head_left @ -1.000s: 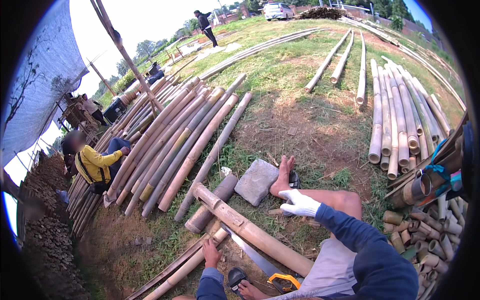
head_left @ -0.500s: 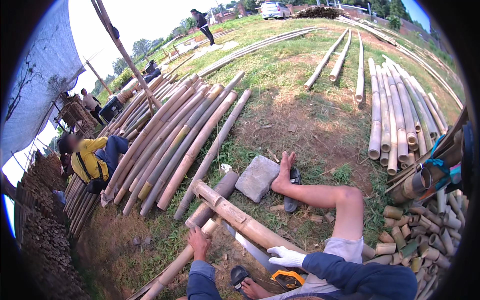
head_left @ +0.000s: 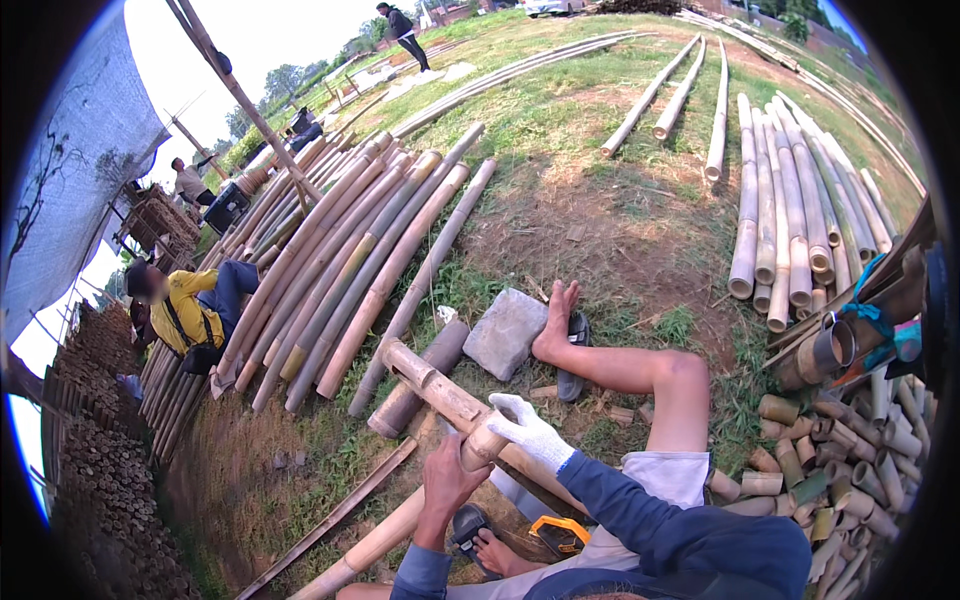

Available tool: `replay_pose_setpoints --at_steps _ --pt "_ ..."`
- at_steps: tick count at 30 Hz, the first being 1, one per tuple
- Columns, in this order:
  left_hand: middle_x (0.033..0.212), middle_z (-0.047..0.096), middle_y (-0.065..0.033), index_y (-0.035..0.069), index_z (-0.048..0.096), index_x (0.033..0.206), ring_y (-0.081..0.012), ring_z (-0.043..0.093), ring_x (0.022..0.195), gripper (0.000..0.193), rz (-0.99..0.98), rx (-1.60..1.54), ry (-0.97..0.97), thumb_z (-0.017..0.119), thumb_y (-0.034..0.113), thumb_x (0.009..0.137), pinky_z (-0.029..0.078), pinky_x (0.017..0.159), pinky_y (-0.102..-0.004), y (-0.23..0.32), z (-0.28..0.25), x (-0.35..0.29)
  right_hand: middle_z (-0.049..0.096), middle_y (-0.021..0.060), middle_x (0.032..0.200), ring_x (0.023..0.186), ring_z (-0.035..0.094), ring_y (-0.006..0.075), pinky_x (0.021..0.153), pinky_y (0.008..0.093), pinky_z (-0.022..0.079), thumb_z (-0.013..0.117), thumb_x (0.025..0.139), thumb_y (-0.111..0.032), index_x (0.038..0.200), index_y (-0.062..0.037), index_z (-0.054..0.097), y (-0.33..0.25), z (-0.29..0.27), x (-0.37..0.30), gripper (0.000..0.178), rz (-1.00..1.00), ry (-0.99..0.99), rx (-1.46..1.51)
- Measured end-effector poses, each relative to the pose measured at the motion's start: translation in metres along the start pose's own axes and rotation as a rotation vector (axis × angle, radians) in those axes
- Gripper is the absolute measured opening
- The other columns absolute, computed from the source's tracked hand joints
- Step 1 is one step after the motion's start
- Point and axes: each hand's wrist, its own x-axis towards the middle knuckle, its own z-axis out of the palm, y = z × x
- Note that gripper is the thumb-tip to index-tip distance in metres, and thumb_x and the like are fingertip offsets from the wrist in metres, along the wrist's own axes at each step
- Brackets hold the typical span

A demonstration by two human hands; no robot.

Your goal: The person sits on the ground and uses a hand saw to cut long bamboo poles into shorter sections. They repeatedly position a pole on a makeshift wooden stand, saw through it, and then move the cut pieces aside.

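Note:
My bare left hand (head_left: pixel 452 478) is wrapped round a bamboo pole (head_left: pixel 385 532) close to its cut end. That pole slants up from the lower edge and its end lies over a notched bamboo piece (head_left: pixel 440 392). My right hand (head_left: pixel 527 430), in a white glove, curls its fingers at the pole's end. The notched piece rests across a thick dark log (head_left: pixel 415 390). Beneath it, a hand saw with a yellow-orange handle (head_left: pixel 560 535) sits by my lap, its blade partly hidden.
A stone block (head_left: pixel 502 335) lies by my bare foot. Long bamboo poles (head_left: pixel 375 270) are laid in a row at left, with more poles (head_left: pixel 790 210) at right. Short cut pieces (head_left: pixel 800 460) are heaped at lower right. A person in yellow (head_left: pixel 190 308) sits at left.
My left hand has lifted the pole's end and brought it right, up over the notched bamboo. The gloved right hand has moved up and left to that end. The view has shifted slightly.

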Motion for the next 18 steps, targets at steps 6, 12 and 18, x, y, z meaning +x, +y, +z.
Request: replay_pose_setpoints --at_steps 6,12,18 --pt "0.141 0.064 -0.0188 0.004 0.068 0.135 -0.0397 0.061 0.13 0.058 0.074 0.004 0.638 0.092 0.023 0.086 0.048 0.114 -0.0505 0.01 0.045 -0.045 0.061 0.0147 0.133 0.127 0.061 0.0246 0.111 0.0416 0.051 0.083 0.101 -0.029 0.16 -0.0099 0.047 -0.02 -0.05 -0.003 0.072 -0.017 0.213 -0.15" --pt "0.152 0.052 -0.0197 0.005 0.054 0.15 -0.0418 0.045 0.145 0.059 -0.896 0.079 1.268 0.077 0.025 0.098 0.034 0.124 -0.055 -0.121 0.063 -0.109 0.063 0.0114 0.13 0.118 0.071 0.0281 0.095 0.0458 0.062 0.065 0.114 -0.027 0.166 -0.0166 0.038 -0.081 -0.068 0.036 0.059 0.175 0.045 0.192" --pt "0.162 0.046 -0.0199 0.009 0.056 0.151 -0.0398 0.036 0.156 0.068 -1.189 0.156 1.114 0.079 0.036 0.093 0.025 0.129 -0.0573 -0.145 0.119 -0.076 0.06 0.0177 0.151 0.141 0.059 0.0285 0.121 0.041 0.047 0.066 0.112 -0.019 0.158 -0.0009 0.051 -0.001 -0.059 0.037 0.051 -0.115 -0.05 -0.319"
